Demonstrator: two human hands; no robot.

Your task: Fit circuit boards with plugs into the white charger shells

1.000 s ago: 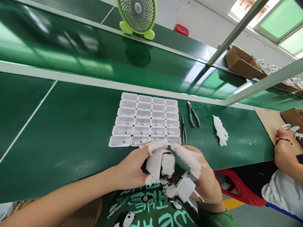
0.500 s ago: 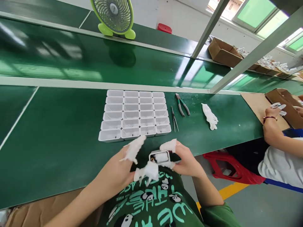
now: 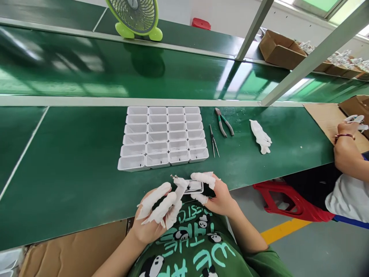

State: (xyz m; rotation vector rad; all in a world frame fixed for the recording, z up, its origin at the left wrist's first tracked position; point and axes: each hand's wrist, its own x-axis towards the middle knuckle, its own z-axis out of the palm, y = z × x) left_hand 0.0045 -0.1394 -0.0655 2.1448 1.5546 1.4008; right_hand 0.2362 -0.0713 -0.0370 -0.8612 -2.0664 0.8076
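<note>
My right hand (image 3: 215, 192) has its white-covered fingers closed round a small white rectangular housing (image 3: 194, 187) near the table's front edge. My left hand (image 3: 158, 207), palm turned up and fingertips covered in white, touches the left end of that housing. Small metallic tips stick up by its fingertips; what they belong to is too small to tell. Beyond my hands stands a block of white plastic trays (image 3: 157, 159) in rows, a few with a small dark mark inside.
Tweezers (image 3: 213, 141) and green-handled pliers (image 3: 224, 122) lie right of the trays, then a white glove (image 3: 260, 136). A green fan (image 3: 135, 15) stands on the shelf. At right a person's hand (image 3: 347, 129) is near cardboard boxes.
My left hand has turned palm up and its fingers have come to the housing. The housing has tilted slightly. The view has shifted a little, and the other person's hand appears farther right.
</note>
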